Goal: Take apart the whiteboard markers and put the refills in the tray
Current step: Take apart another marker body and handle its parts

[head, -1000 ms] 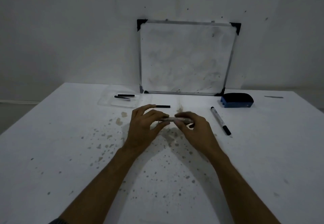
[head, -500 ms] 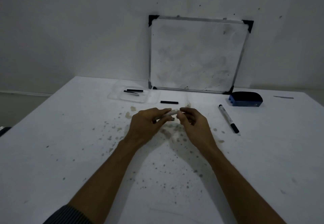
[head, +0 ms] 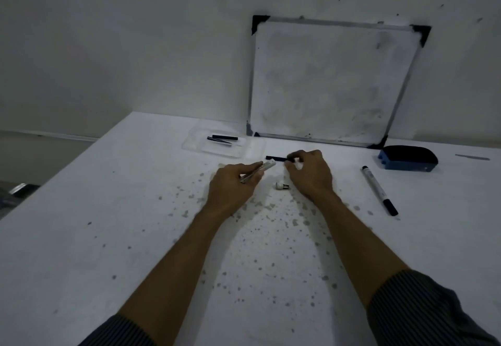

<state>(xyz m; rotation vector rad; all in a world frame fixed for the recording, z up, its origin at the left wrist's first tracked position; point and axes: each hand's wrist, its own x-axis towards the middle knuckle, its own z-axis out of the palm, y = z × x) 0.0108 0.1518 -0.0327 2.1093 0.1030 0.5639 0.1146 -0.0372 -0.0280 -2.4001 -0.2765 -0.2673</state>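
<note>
Near the frame's centre our left hand (head: 233, 183) pinches the opened marker barrel (head: 257, 172), while our right hand (head: 309, 173) closes its fingertips on the black refill (head: 279, 158) lying on the surface (head: 108, 237). The refill looks light, stiff and thin, likely inky; we would pinch it mid-length. The tray (head: 195, 143), upper left of it, already holds two refills (head: 222, 139).

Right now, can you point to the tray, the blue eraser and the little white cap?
tray (head: 195, 143): head view, bare clear left rim.
blue eraser (head: 404, 166): head view, blue front side.
little white cap (head: 279, 185): head view, its white end, on the table between both hands.
</note>
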